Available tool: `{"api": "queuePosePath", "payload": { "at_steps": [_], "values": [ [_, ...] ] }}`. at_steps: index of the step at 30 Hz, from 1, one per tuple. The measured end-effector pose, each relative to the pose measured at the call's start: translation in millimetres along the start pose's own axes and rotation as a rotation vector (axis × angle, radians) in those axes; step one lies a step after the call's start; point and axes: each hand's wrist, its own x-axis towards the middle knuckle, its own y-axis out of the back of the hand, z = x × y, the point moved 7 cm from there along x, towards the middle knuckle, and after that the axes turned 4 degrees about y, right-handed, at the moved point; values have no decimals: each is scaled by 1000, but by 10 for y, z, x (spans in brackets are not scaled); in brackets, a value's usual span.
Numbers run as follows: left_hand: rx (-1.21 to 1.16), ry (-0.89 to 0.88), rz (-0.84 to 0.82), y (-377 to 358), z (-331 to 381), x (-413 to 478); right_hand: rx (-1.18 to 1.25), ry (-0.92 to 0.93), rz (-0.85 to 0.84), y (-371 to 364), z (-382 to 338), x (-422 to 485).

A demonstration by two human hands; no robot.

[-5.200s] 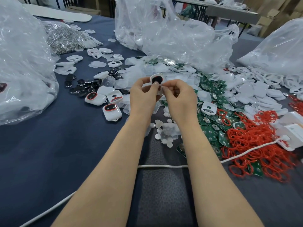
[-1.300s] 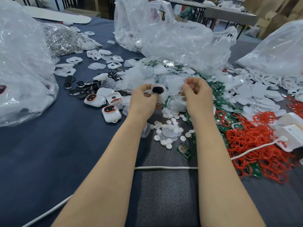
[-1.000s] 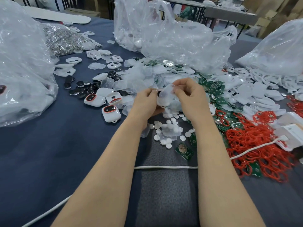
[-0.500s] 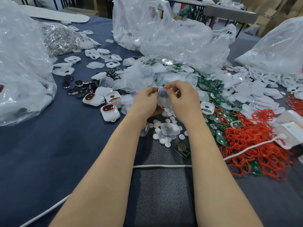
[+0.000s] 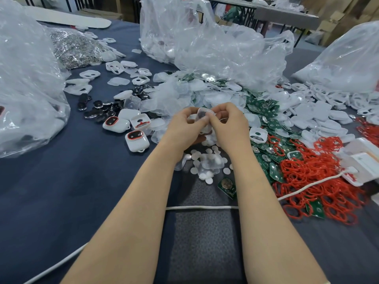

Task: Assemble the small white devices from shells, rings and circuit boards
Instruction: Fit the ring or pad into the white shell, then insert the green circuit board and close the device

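The left hand (image 5: 184, 126) and right hand (image 5: 230, 124) both pinched one small white device (image 5: 204, 114) at their fingertips, just above the dark blue table cloth (image 5: 61, 181) and scattered white discs (image 5: 207, 162). Around it lay green circuit boards (image 5: 264, 110), red rings (image 5: 320, 181) and bulging plastic bags (image 5: 215, 42). Cardboard boxes (image 5: 338, 15) stood behind.

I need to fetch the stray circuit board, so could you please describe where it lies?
Start at the white cord in front. Just beyond it, beside the right forearm, lies one green board with a silver disc, alone, apart from the board pile.
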Motion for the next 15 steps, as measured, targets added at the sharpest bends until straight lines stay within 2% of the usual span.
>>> {"api": "queuePosePath", "payload": {
  "at_steps": [7,15],
  "values": [
    [-55,6,50,12,-16,14,104,-68,-27,6,7,9],
    [-21,-29,79,35,18,-15,114,-36,-58,-13,-13,-9]
  ]
}}
